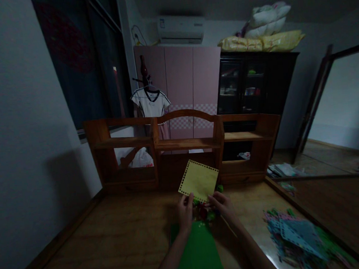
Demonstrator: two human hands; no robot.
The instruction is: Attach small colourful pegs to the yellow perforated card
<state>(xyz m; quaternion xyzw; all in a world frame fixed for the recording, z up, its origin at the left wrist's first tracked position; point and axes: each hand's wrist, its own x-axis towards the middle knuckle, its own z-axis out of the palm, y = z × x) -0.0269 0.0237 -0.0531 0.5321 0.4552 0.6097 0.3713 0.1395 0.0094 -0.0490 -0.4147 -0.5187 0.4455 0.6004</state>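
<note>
A yellow square sheet (198,180) with punched holes along its edges is held up, tilted, above the wooden desk (118,235). My left hand (185,212) pinches its lower left edge and my right hand (221,204) pinches its lower right corner. Below the hands lies a green sheet (198,253) flat on the desk. Small red and green pieces (203,212) sit between the hands and the green sheet.
A wooden shelf unit (184,144) stands at the desk's far edge. A pile of blue, green and pink sheets (298,237) lies at the right. Behind are a pink wardrobe (191,81), a dark cabinet (249,85) and a hanging white shirt (151,103).
</note>
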